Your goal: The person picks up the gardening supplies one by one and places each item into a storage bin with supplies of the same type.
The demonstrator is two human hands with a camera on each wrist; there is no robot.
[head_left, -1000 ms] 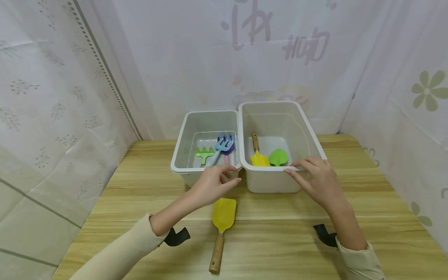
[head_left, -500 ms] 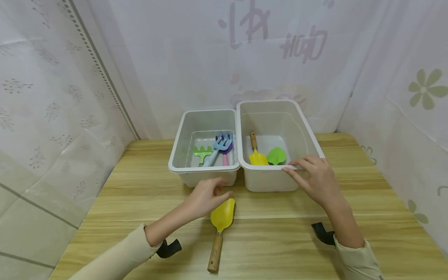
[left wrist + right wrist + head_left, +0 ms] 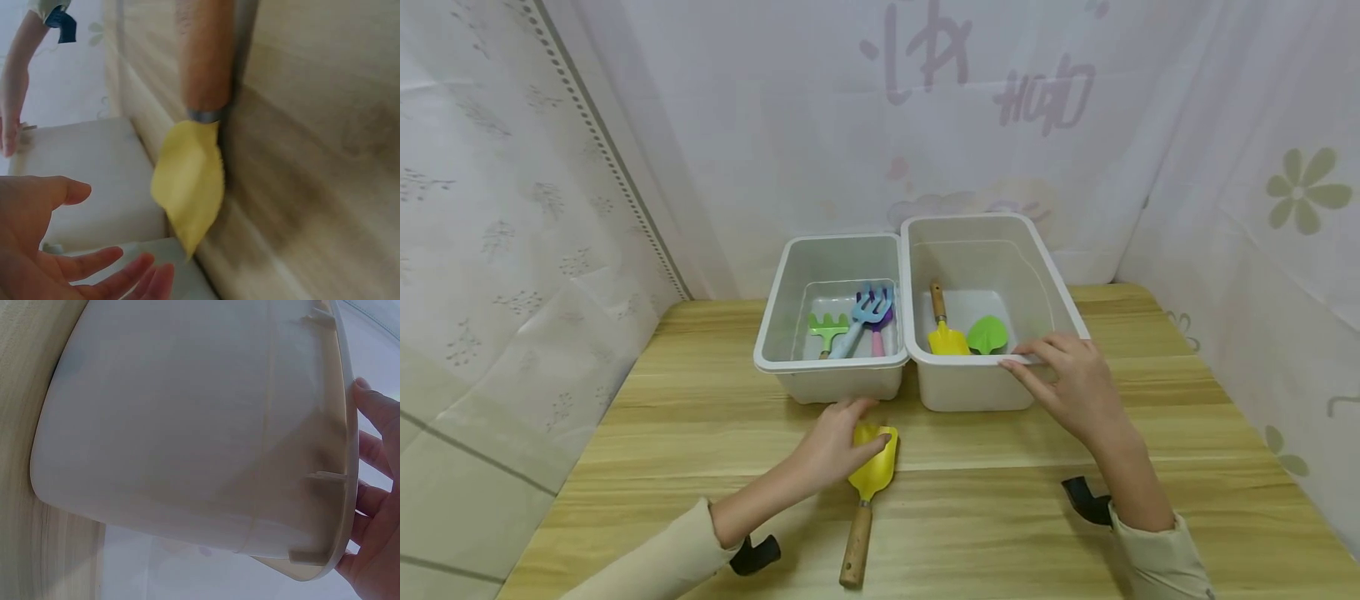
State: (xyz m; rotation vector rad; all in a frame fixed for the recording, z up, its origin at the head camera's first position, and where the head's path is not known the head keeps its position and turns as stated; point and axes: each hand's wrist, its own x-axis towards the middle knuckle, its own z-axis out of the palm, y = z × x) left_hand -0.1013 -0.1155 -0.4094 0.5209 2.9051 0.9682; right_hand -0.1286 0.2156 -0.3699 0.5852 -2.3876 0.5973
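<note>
On the table lies a yellow garden trowel [image 3: 873, 482] with a wooden handle [image 3: 856, 546]. My left hand [image 3: 827, 450] hovers over its blade, thumb and fingers spread and holding nothing; the left wrist view shows a gap between that hand [image 3: 31, 231] and the yellow blade [image 3: 187, 181]. My right hand [image 3: 1075, 392] grips the front rim of the right-hand white plastic bin [image 3: 973, 390]. In the right wrist view, its thumb and fingers straddle the bin's rim [image 3: 352, 444]. Inside this bin are a yellow trowel [image 3: 947, 340] and a green leaf-shaped tool head [image 3: 988, 334].
A smaller white bin [image 3: 842, 386] stands against the first bin's left side. It holds a green rake [image 3: 829, 327], a light blue fork [image 3: 871, 310] and purple and pink tools. Behind the wooden table [image 3: 985, 508] hangs a printed curtain [image 3: 775, 125].
My left hand has moved from the smaller bin's front rim down toward the trowel on the table. The right hand stays on its bin's rim. The head view has shifted slightly.
</note>
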